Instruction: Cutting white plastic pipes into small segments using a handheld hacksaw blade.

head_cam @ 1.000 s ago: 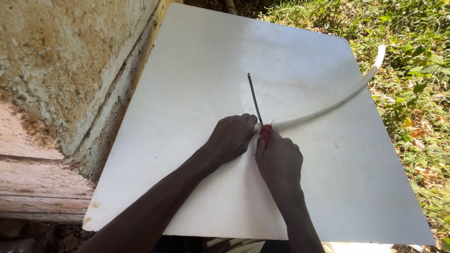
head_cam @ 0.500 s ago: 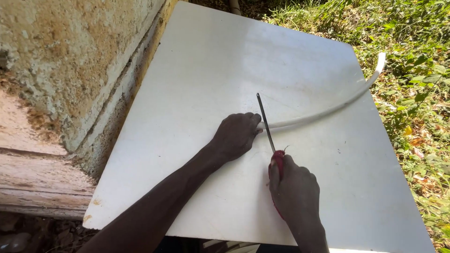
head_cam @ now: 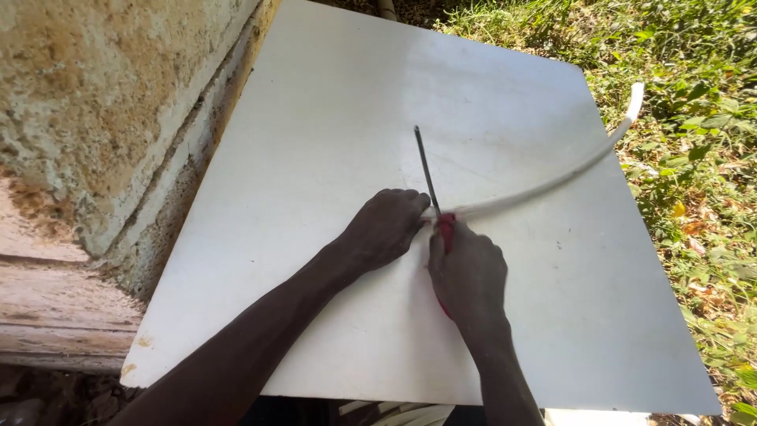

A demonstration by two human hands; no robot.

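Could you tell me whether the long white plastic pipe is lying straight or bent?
Bent: the white plastic pipe curves upward from the hands toward the grass.

A long, thin white pipe (head_cam: 552,180) lies curved across the white counter (head_cam: 331,142), its far end sticking out past the right edge over the grass, its near end hidden under the hands. A saw with a narrow dark blade (head_cam: 426,170) and red handle (head_cam: 446,229) crosses the pipe, blade pointing away.
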